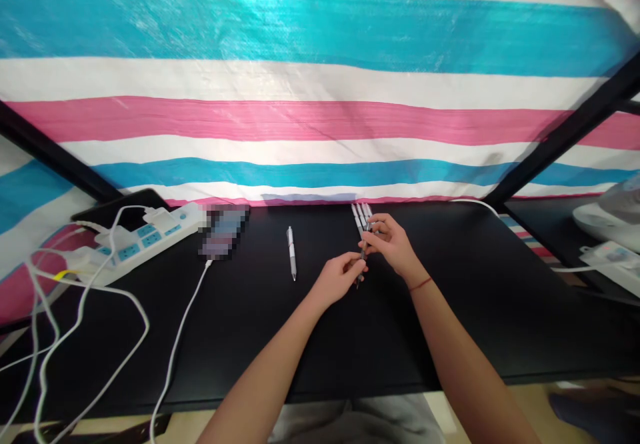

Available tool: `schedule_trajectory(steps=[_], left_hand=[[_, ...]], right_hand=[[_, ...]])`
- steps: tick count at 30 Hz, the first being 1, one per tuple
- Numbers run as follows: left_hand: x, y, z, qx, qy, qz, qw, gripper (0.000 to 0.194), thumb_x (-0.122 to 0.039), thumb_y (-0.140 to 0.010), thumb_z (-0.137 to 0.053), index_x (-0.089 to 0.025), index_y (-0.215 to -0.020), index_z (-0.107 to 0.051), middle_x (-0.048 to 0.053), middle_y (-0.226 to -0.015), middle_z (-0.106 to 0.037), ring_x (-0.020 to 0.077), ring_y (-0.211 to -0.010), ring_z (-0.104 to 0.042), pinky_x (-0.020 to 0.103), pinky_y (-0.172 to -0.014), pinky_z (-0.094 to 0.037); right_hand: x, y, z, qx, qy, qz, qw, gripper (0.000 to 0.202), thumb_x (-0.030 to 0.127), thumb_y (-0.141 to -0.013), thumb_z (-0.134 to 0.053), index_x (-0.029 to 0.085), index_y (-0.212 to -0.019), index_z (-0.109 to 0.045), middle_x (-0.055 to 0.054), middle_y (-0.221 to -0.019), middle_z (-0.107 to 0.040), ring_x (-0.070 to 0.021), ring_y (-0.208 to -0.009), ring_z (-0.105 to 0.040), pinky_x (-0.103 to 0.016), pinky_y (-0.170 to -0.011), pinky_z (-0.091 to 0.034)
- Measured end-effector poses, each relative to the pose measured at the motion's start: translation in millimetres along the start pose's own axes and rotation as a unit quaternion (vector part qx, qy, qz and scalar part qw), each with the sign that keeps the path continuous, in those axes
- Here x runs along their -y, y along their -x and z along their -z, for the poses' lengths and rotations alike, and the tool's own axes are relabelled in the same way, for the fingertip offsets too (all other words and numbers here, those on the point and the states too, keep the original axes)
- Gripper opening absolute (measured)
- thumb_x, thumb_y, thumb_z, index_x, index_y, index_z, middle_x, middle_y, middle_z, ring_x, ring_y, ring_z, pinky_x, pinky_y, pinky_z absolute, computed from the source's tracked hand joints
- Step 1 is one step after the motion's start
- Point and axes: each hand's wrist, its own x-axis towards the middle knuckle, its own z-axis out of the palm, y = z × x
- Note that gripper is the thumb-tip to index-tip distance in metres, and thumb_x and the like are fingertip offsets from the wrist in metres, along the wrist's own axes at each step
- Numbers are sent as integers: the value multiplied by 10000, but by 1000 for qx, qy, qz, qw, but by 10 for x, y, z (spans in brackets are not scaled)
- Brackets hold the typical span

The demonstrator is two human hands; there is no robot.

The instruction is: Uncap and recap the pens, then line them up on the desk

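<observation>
1. I have both hands on one thing, the held pen (363,254), just over the black table (465,337), in front of the body.
2. Left hand (336,280): closed, thumb and fingers pinching the lower barrel. Tip pokes out below, aimed back toward the body. Reads as the steadying grip.
3. Right hand (395,244): closed too, fingertips on the upper part. Two pinch points, so I judge the pen can't swing or roll. Exact finger contact too small to tell.
4. Pen row (361,216): about four, white ends away from me, side by side just beyond the hands. Lower parts partly hidden by fingers. Lined up like that, probably easy to reach and keep together.
5. Lone pen (292,255): flat, tip toward the body, left of the hands and apart from the row. Neither hand touches it; the gap leaves finger room, I'd say.
6. Far left: phone (226,231), pixelated, with a charging cable (182,324) in its near end; power strip (150,241) beside it. Placement suits the cable's reach, my guess.
</observation>
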Motion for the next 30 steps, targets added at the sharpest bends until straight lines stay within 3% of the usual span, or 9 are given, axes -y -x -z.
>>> schedule_trajectory(steps=[12,30], left_hand=[[20,-32,39,31,67,24,997,401,-467,-784,-611,-120,-985,-628,88,-851,-649,129,-651,-600,261,-590,-476],[51,-38,32,36,59,26,997,354,-440,-808,-589,-114,-945,-596,73,-858,-626,119,-668,-602,250,-599,-489]], right_hand=[[-41,-9,-21,-8,9,-3,1000,464,432,-676,-732,236,-1034,-512,28,-773,-534,-221,-731,-688,-282,-525,-562],[-86,-11,-27,-1,0,19,1000,417,392,-718,-712,229,-1043,-507,41,-787,-511,-194,-682,-688,-257,-518,-541]])
